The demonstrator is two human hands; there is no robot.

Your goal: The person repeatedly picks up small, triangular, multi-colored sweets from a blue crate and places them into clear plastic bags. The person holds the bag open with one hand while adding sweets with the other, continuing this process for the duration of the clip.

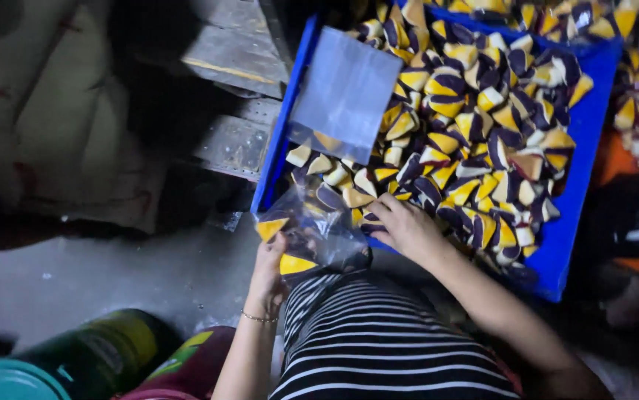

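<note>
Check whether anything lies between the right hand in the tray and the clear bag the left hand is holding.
Nothing visible does. The right hand rests on the wedge pieces at the blue tray near edge, right beside the clear bag that the left hand holds. A spare clear bag lies farther back on the pile.

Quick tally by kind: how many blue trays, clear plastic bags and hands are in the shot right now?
Blue tray: 1, heaped with yellow, white and purple wedge pieces, too many to count
Clear plastic bags: 2, an empty one lying on the pile and a part-filled one
Hands: 2, left hand holding the part-filled bag, right hand on the pieces
Total: 5
</note>
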